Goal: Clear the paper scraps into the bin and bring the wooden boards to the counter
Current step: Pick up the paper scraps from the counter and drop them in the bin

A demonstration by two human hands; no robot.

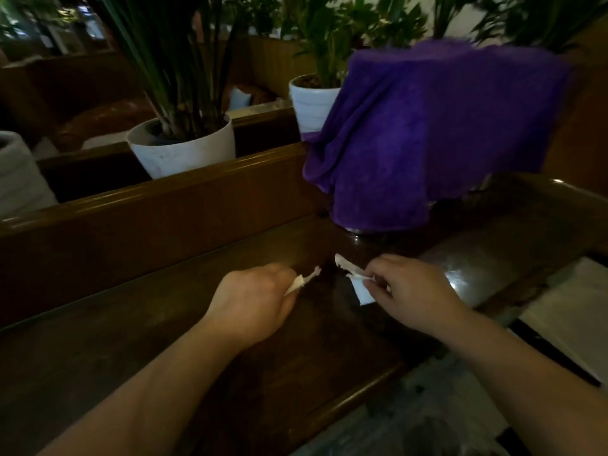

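Early in the task: left hand (255, 299) pinches 1 torn white paper scrap (304, 280), right hand (411, 287) another (350, 274) above the dark wooden ledge (197, 324); no bin or boards visible.

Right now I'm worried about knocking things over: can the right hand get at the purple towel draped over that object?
Probably yes: the right hand lies before the purple towel, nothing between, though it holds a white paper scrap.

Dark glossy wooden table (230, 340) with a raised back rail (158, 205). Resting on it near the far right: a metal base (only its rim visible) (362, 230) draped by a purple towel (427, 133).
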